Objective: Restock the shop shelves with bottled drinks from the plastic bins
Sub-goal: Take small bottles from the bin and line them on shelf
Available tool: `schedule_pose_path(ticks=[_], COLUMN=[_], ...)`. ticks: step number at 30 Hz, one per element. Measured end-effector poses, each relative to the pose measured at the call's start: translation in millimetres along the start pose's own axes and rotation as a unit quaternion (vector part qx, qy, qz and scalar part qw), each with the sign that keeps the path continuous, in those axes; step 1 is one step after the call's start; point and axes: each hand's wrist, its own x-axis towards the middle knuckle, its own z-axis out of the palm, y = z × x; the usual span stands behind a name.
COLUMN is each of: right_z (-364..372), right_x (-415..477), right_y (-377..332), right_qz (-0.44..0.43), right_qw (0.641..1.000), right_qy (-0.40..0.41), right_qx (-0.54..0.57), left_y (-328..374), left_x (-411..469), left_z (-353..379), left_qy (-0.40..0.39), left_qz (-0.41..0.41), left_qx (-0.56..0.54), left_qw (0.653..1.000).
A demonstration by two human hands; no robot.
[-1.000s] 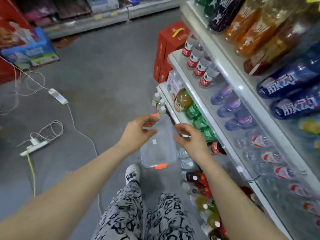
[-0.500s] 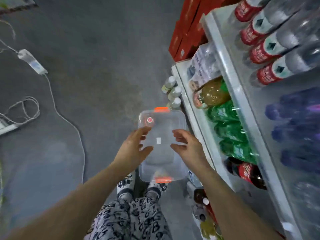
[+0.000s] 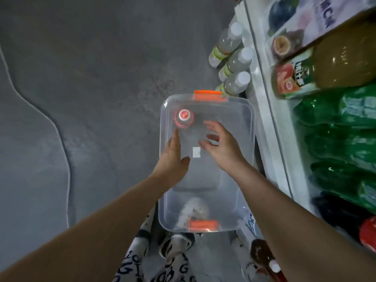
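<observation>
While the person is bending over the clear plastic bin (image 3: 247, 127) on the floor (image 3: 91, 78), both hands are reaching down over it. The left hand (image 3: 173, 157) is stretching toward the one bottle (image 3: 183, 118) with the red and white cap, which is standing in the far left corner of the bin. Its fingers (image 3: 176, 137) are lying straight, just beside the bottle, and holding nothing. The right hand (image 3: 220, 148) is hovering over the middle of the bin with its fingers spread out and loose, also holding nothing. The bin is sitting right next to the low shelf (image 3: 270, 139), where big green bottles (image 3: 341, 139) are packed in a row. Three small bottles (image 3: 236, 64) with white caps are standing on the floor just past the bin. I am guessing the next job is picking up that one bottle. It is standing all alone, so a bump from straight fingers could be knocking it over and making it roll. The bin is looking nearly empty and light, so a push could be sliding it into the small bottles and tipping them. A loose grab by the cap could be letting the bottle slip
</observation>
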Motion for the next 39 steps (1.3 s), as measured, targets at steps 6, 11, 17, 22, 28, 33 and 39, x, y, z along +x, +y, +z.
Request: schedule_pose_path(ticks=[6,11,17,22,28,33,39], right_z=[16,37,43,24,18,5,-27], right_x=[56,88,95,89,46,2,-58], right_y=[13,25,35,43,64,71,24], right_qz=[-0.046,-0.104,-0.130,-0.093,0.001,0.078,0.130], right_qw=[0.999,0.993,0.990,0.995,0.999,0.990,0.978], right_qy=[-0.023,-0.052,-0.043,0.008,-0.017,-0.021,-0.023], right_qx=[-0.006,0.002,-0.031,-0.028,0.037,0.112,0.163], left_y=[-24,-27,-33,-33,-36,-46,-23], left_x=[52,76,83,81,56,8,-53], left_z=[21,27,29,29,39,50,40], left_qy=[0.020,0.037,0.043,0.043,-0.078,-0.152,-0.171], left_qz=[-0.031,-0.022,-0.024,-0.009,-0.048,-0.046,-0.048], left_qx=[-0.054,-0.091,-0.090,-0.103,-0.081,-0.048,-0.053], left_qw=[0.998,0.995,0.995,0.994,0.992,0.986,0.983])
